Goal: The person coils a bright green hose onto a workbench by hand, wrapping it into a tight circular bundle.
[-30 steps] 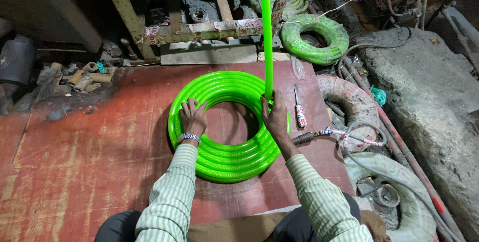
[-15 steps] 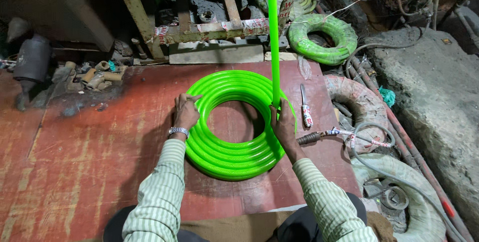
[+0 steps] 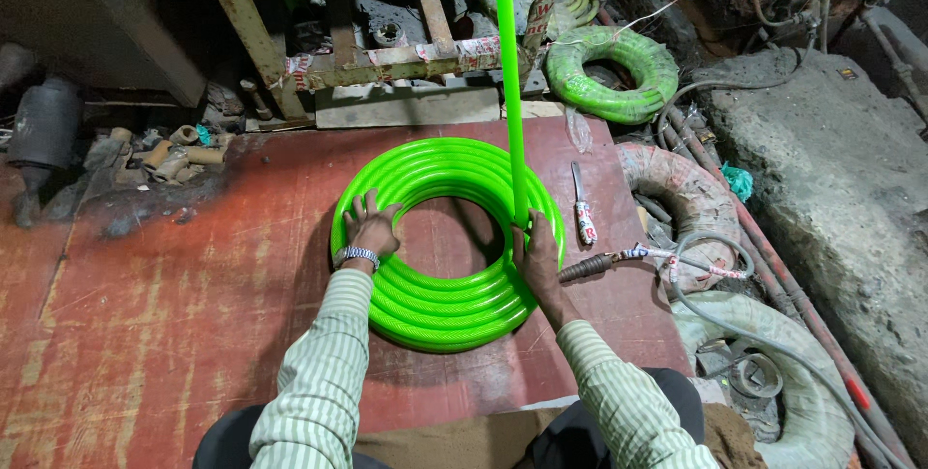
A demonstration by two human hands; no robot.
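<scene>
A bright green hose coil (image 3: 440, 309) lies flat on a red wooden board (image 3: 174, 295). My left hand (image 3: 370, 227) rests on the coil's left side, fingers spread over the loops, a metal watch on the wrist. My right hand (image 3: 536, 254) presses on the coil's right side where a straight green hose strand (image 3: 509, 82) comes down from above; the fingers are around that strand at its base.
A knife with a white handle (image 3: 580, 206) lies on the board right of the coil. A second green coil (image 3: 611, 73) sits behind. Wrapped coils (image 3: 691, 208), grey hoses and a concrete block (image 3: 831, 169) crowd the right. Pipe fittings (image 3: 164, 152) lie far left.
My left hand shifted along the coil's left side, from its outer edge to the loops. My right hand slid slightly down the coil's right side. The camera view swayed a little.
</scene>
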